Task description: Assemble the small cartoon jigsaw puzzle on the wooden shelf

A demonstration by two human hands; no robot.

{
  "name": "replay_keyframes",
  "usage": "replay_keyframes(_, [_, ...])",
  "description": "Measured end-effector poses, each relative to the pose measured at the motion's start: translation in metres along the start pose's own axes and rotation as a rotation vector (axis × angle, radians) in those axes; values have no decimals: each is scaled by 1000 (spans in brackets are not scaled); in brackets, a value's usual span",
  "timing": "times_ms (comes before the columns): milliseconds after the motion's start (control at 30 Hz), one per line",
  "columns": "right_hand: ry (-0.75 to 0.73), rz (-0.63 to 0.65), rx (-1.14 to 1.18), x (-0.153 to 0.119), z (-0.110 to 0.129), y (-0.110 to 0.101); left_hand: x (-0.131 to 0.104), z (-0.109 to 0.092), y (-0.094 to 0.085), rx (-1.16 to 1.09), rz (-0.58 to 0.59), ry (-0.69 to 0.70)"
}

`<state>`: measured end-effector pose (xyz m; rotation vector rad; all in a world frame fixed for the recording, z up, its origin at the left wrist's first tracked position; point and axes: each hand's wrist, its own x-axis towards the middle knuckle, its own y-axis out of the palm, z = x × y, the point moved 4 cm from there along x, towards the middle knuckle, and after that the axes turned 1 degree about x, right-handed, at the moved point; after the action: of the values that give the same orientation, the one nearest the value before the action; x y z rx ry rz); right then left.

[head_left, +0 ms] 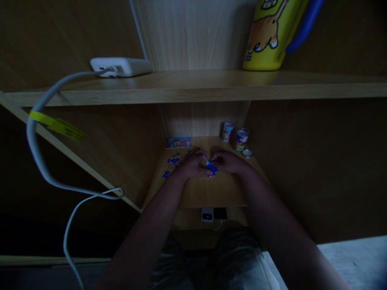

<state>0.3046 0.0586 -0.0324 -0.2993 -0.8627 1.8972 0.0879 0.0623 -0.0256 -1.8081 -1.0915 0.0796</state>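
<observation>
On the lower wooden shelf, my left hand (195,164) and my right hand (225,161) meet over a joined patch of blue jigsaw puzzle (213,168). The left fingers curve round its left side, thumb at the near edge. My right fingers are pinched together at the patch's upper right, on what seems to be a puzzle piece too small to make out. Loose puzzle pieces (173,159) lie spread to the left of my left hand, some hidden behind it. A colourful picture card (178,142) lies at the back left.
Two cartoon-printed tins (227,131) stand at the back right, with a round lid (247,153) beside them. Overhead, an upper shelf (193,94) carries a white power bank (121,66) and a yellow cup (269,40). A white cable (39,157) hangs at left. Small devices (207,215) lie below.
</observation>
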Motion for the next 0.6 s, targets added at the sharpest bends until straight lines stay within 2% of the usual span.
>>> replay_keyframes(200, [-44, -16, 63, 2, 6, 3, 1, -3, -1, 18, 21, 36])
replay_keyframes(433, [-24, 1, 132, 0, 9, 1, -2, -7, -4, 81, 31, -57])
replay_keyframes(600, [-7, -14, 194, -1, 14, -3, -1, -6, -6, 72, 40, -54])
